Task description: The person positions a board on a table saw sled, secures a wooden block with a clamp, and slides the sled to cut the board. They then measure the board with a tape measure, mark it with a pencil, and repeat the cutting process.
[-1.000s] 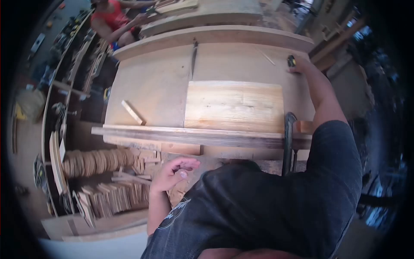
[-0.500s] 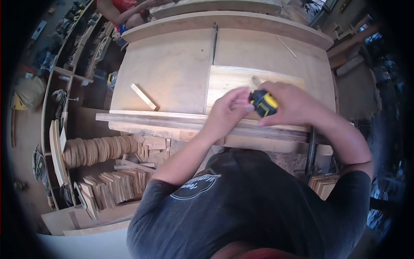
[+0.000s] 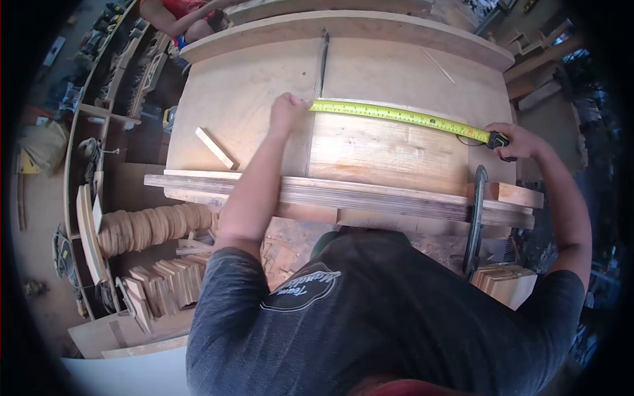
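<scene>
A yellow tape measure (image 3: 403, 117) is stretched out along the far edge of a light wooden board (image 3: 389, 148) on the workbench. My left hand (image 3: 289, 113) pinches the tape's free end, just past the board's left corner. At the other end, my right hand (image 3: 518, 140) is wrapped round the black tape case, beyond the board's right edge. A short wooden stick (image 3: 216, 149) lies on the bench to the left.
Long stacked strips (image 3: 370, 198) run along the bench's near edge, with a metal clamp (image 3: 475, 221) at the right. A thin stick (image 3: 439, 66) lies farther back. Another person's arm (image 3: 175, 18) shows at the top left. Shelves (image 3: 99, 112) with tools stand left.
My hands have moved apart, left hand to the left and right hand to the right. The tape, wound in its case before, is now drawn out between them over the board.
</scene>
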### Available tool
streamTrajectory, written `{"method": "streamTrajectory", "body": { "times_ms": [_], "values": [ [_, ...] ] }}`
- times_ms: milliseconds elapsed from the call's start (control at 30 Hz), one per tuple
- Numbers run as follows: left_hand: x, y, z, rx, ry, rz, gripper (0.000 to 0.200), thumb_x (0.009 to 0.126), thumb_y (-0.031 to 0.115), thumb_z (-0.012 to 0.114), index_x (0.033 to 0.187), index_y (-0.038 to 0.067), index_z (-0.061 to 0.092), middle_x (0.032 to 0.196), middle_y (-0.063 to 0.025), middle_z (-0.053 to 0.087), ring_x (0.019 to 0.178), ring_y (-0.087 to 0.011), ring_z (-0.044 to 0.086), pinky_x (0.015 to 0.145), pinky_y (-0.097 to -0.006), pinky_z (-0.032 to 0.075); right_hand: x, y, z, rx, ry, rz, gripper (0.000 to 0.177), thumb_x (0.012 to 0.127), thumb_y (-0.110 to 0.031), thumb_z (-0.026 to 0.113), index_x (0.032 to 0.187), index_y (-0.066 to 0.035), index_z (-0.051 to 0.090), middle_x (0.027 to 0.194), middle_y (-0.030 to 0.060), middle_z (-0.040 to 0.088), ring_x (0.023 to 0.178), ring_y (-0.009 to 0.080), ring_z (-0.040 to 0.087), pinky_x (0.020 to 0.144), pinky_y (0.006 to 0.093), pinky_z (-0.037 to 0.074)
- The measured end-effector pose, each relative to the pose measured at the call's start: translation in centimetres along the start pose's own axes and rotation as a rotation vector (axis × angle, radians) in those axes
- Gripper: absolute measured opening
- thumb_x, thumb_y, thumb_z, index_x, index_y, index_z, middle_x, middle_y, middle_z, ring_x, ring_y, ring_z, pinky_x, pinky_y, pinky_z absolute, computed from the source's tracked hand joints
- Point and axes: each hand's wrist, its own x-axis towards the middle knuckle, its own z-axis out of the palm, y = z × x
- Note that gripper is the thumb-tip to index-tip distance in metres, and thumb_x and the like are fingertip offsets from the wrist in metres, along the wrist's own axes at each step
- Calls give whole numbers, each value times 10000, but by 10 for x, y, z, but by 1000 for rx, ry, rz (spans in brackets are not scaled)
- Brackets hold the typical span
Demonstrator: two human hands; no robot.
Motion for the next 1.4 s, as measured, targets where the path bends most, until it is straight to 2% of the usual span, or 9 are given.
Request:
{"method": "streamTrajectory", "body": {
  "times_ms": [33, 167, 333, 400, 500, 600, 700, 833, 1400],
  "values": [
    [-1, 8, 13, 200, 86, -12, 207, 847, 170, 770, 812, 22, 630, 828, -68, 694, 701, -108, 616, 668, -267, 517, 8, 12, 0, 15, -5, -16, 573, 748, -162, 726, 1293, -80, 569, 1086, 110, 640, 1002, 205, 615, 892, 324, 492],
    [-19, 20, 28, 279, 125, -106, 214, 836, 173, 777, 826, 3, 648, 836, -85, 703, 721, -118, 628, 687, -281, 522, 27, 41, 2, 12, 22, -15, 569, 733, -146, 720, 1278, -78, 571, 1066, 93, 633, 971, 185, 608, 858, 319, 498],
    [-16, -14, 38, -169, 55, 14, 314, 853, 113, 753, 1110, -40, 660, 966, -94, 718, 817, -136, 661, 737, -259, 536, 31, 64, -2, -2, 30, -31, 577, 724, -151, 719, 1277, -74, 572, 1093, 105, 624, 1001, 217, 597, 897, 337, 487],
    [-15, -18, 42, -35, 41, 47, 378, 862, 71, 733, 1205, -46, 624, 1031, -104, 713, 859, -139, 663, 765, -249, 537, 39, 87, 2, -12, -9, -181, 592, 734, -186, 731, 1293, -76, 572, 1157, 133, 622, 1079, 265, 586, 957, 373, 465],
    [-21, -9, 43, -75, 35, 86, 321, 887, 99, 708, 1164, -58, 672, 964, -90, 733, 831, -104, 639, 749, -257, 516, 45, 99, 4, -131, 85, -312, 561, 754, -298, 755, 1251, -99, 590, 1084, 152, 647, 1009, 296, 610, 921, 407, 474],
    [-19, -9, 40, -5, -34, -5, 279, 901, 108, 706, 1110, -77, 684, 908, -72, 714, 766, -99, 601, 700, -254, 492, 41, 95, 6, -291, 116, -152, 635, 772, -382, 756, 1325, -161, 536, 1140, 196, 611, 1081, 377, 598, 934, 448, 469],
    [-21, -2, 37, 26, -43, -36, 243, 921, 120, 691, 1062, -78, 681, 899, -59, 698, 772, -98, 591, 717, -244, 478, 34, 81, 8, -335, 133, -42, 663, 778, -396, 756, 1358, -195, 506, 1143, 195, 597, 1083, 390, 595, 926, 463, 468],
    [-18, -9, 38, 15, -63, -23, 231, 934, 125, 680, 1050, -75, 681, 891, -55, 692, 767, -93, 585, 718, -241, 475, 30, 75, 10, -345, 179, -13, 611, 788, -286, 761, 1348, -226, 525, 1081, 134, 583, 1108, 349, 559, 940, 456, 458],
    [-18, -18, 37, -101, -68, -32, 262, 950, 126, 663, 1112, -79, 683, 931, -60, 704, 794, -81, 585, 737, -228, 475, 24, 93, 10, -360, 218, -6, 603, 785, -292, 767, 1336, -218, 533, 1107, 124, 588, 1122, 332, 563, 946, 440, 464]
  ]
}}
